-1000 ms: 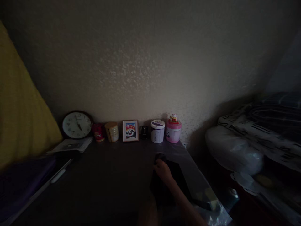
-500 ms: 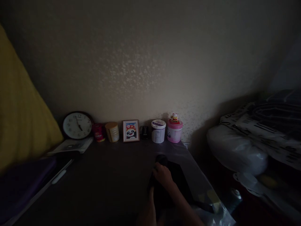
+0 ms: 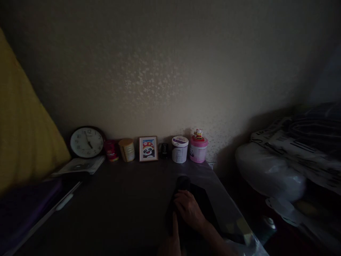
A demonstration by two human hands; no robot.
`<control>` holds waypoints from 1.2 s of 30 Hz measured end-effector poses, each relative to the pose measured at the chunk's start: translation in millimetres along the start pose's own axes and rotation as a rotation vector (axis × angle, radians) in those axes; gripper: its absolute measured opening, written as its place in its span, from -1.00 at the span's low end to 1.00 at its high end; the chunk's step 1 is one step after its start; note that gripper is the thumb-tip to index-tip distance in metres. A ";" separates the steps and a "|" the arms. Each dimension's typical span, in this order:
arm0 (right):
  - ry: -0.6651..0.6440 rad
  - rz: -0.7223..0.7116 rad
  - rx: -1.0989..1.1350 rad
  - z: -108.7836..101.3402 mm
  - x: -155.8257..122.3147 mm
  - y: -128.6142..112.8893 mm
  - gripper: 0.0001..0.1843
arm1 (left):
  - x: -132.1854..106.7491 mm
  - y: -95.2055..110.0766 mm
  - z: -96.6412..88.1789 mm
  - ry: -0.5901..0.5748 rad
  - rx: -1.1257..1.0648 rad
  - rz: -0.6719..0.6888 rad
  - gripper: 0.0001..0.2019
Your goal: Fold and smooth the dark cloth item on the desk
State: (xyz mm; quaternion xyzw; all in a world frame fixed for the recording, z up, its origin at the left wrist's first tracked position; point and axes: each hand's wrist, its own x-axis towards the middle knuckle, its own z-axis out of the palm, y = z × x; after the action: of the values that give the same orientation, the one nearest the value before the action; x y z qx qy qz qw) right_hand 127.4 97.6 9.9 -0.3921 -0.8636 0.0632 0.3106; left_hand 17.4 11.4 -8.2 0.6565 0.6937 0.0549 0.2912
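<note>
A black, soft-looking item (image 3: pixel 204 199) lies on the right part of the dark table, its kind lost in the dim light. At its far end stands a dark rounded lump (image 3: pixel 183 182). My right hand (image 3: pixel 189 209) rests over the item's left part, fingers stretched out and pointing left across it. Just below those fingertips is my left hand (image 3: pixel 175 227); one straight finger shows along the item's left side, and its other fingers are lost in shadow.
Along the wall stand a round clock (image 3: pixel 86 142), a red can (image 3: pixel 111 150), a tan container (image 3: pixel 127 150), a framed panda picture (image 3: pixel 148 149), a white tub (image 3: pixel 179 150) and a pink tub (image 3: pixel 198 151) topped by a figurine. Bagged bedding (image 3: pixel 269 172) is piled beyond the table's right edge.
My right hand has loosened from a curled grip; its fingers now lie flatter over the black item and slightly lower. My left hand stays close beside it, its finger straighter.
</note>
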 end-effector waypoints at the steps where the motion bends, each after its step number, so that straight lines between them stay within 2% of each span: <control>1: -0.010 -0.005 -0.027 0.9 5.1 7.7 -0.70 | 0.7 0.8 0.2 -0.011 0.007 -0.013 -0.18; 7: -0.076 0.045 -0.221 5.0 56.7 60.6 -0.67 | -0.9 8.4 -10.6 -0.106 -0.004 -0.083 -0.20; 9: -0.058 0.113 -0.285 2.4 67.4 68.7 -0.69 | -3.5 10.2 -15.4 -0.117 0.013 -0.082 -0.22; 11: -0.005 0.187 -0.327 -1.6 68.4 67.1 -0.70 | -5.8 11.0 -18.4 -0.109 0.029 -0.071 -0.23; 14: 0.078 0.194 -0.295 -3.8 53.5 49.8 -0.69 | -7.3 10.5 -18.9 -0.092 0.027 -0.052 -0.24; 17: 0.003 0.058 -0.159 1.3 34.7 33.8 -0.66 | -7.6 9.6 -17.1 -0.097 0.041 -0.049 -0.24; 19: -0.008 0.069 -0.118 3.5 29.3 34.5 -0.70 | -8.5 9.1 -15.6 -0.091 0.031 -0.024 -0.23; 21: 0.073 0.204 -0.108 -0.5 29.1 45.3 -0.71 | -10.3 8.6 -14.1 -0.061 0.024 -0.004 -0.24; 24: 0.196 0.479 -0.067 -20.3 23.2 69.5 -0.66 | -13.7 8.1 -12.0 -0.010 0.029 -0.007 -0.27; 28: 0.246 0.729 -0.019 -51.4 -14.7 90.6 -0.57 | -17.2 8.1 -11.5 -0.002 -0.028 -0.013 -0.28; 32: 0.143 0.830 -0.012 -60.9 -53.9 91.2 -0.60 | -19.6 7.3 -12.1 0.029 -0.029 0.023 -0.32; 36: 0.089 0.803 0.049 -56.8 -62.6 80.7 -0.60 | -20.0 4.3 -9.4 0.068 -0.032 0.067 -0.34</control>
State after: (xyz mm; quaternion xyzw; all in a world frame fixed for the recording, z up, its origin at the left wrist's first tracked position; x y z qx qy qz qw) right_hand 243.5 100.4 -3.7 -0.6930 -0.6257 0.1832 0.3076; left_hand 16.2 -4.0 8.1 0.6722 0.6801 0.0980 0.2758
